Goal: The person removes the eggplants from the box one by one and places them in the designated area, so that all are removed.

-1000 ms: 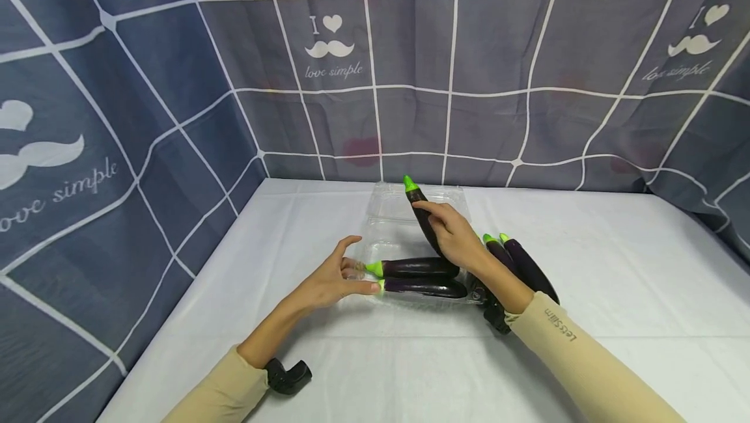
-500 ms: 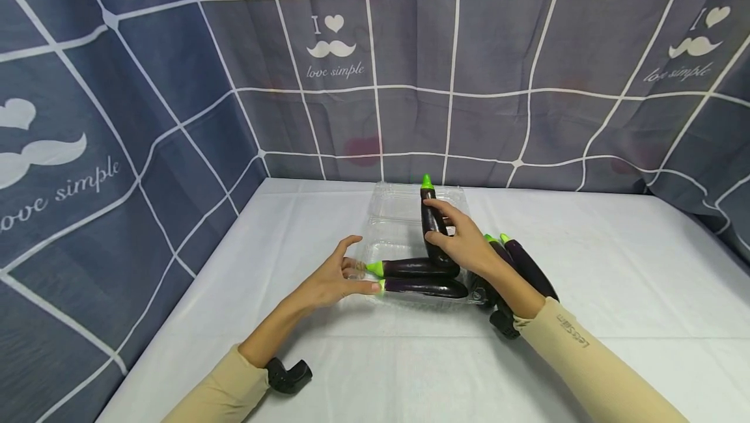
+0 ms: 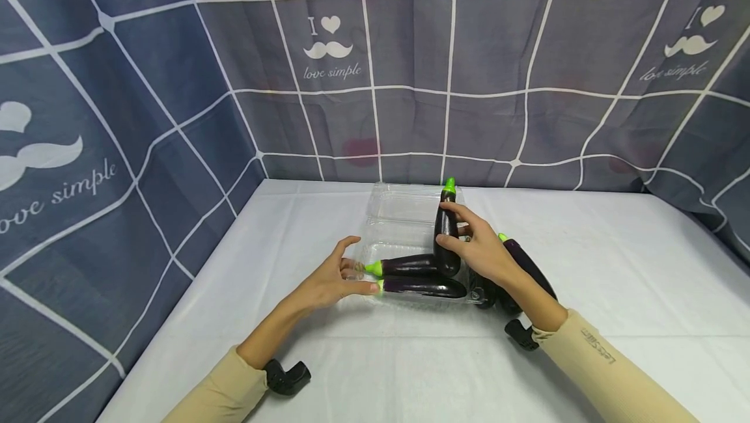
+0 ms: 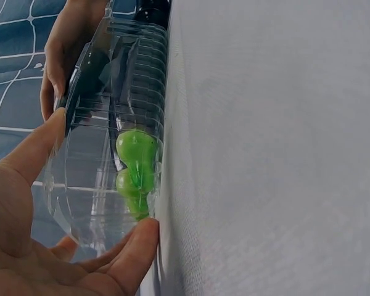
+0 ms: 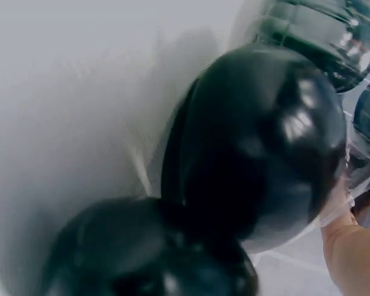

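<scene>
My right hand (image 3: pixel 483 247) pinches a dark purple eggplant (image 3: pixel 446 231), its green stem end pointing away, over the right part of a clear plastic clamshell container (image 3: pixel 392 235). Two more eggplants, the rear one (image 3: pixel 407 265) and the front one (image 3: pixel 424 287), lie crosswise inside, stems left. Thumb and fingers of my left hand (image 3: pixel 325 283) hold the container's left end. In the left wrist view, green stems (image 4: pixel 137 163) show through the clear wall between its fingers. The right wrist view is filled by a rounded eggplant end (image 5: pixel 265 135), close up.
Right of the container, another eggplant (image 3: pixel 527 265) lies on the white cloth (image 3: pixel 387 371), with more dark ends partly hidden under my right forearm. The container's raised lid (image 3: pixel 401 200) stands toward the grey checked curtain (image 3: pixel 410 117).
My right hand has moved right with its eggplant, whose stem end has swung from leaning left to slightly right. The left hand holds its place on the container.
</scene>
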The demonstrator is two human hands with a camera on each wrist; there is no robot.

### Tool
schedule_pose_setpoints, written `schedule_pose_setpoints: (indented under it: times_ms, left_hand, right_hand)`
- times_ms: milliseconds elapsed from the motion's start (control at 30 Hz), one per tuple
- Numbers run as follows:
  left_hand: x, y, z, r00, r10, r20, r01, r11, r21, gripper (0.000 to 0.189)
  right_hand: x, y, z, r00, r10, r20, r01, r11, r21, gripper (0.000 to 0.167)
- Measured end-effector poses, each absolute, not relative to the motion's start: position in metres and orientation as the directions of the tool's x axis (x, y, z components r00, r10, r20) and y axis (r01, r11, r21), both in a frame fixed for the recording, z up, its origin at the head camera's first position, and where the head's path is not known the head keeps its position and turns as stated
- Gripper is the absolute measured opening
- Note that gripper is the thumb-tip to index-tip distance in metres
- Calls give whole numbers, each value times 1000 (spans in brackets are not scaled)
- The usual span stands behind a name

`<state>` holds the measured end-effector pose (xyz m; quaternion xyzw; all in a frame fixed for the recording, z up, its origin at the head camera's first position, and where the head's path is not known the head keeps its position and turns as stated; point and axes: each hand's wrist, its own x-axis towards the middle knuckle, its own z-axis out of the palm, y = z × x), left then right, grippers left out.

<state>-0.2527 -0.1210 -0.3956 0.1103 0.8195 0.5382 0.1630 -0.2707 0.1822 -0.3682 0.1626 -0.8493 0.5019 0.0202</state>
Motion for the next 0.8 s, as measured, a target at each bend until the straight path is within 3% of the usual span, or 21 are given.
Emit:
schedule_pose_setpoints:
  times_ms: [800]
  left_hand:
    - [-253, -122, -397, -921, 360, -151, 9, 407, 913, 107]
  right_hand:
    - [-244, 214, -353, -960, -204, 190, -261, 419, -870, 61]
